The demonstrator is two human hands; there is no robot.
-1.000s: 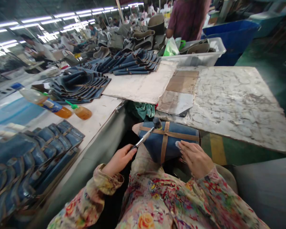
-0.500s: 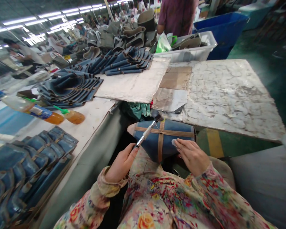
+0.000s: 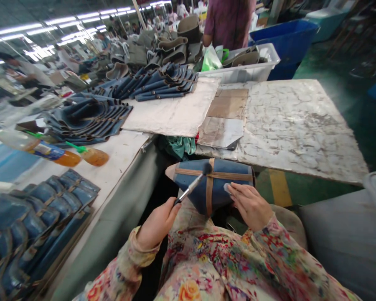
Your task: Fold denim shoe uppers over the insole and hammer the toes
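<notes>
My left hand is closed round the black grip of a hammer with a silvery shaft and a dark round head. The hammer's head is over a blue boot upper with crossing tan strips and a pale tip. That upper lies across my lap, spread over a support I cannot make out. My right hand rests at the upper's right part, fingers together, pinching a small whitish piece against it.
Blue uppers lie stacked at the left and further back. Two bottles of orange liquid lie on the left table. A worn white board juts out ahead on the right. Beyond are a white bin and a standing person.
The hammer's head has come nearer to me, from the upper's far edge to over the crossing strips. My right hand stays on the upper. The whole view has shifted slightly.
</notes>
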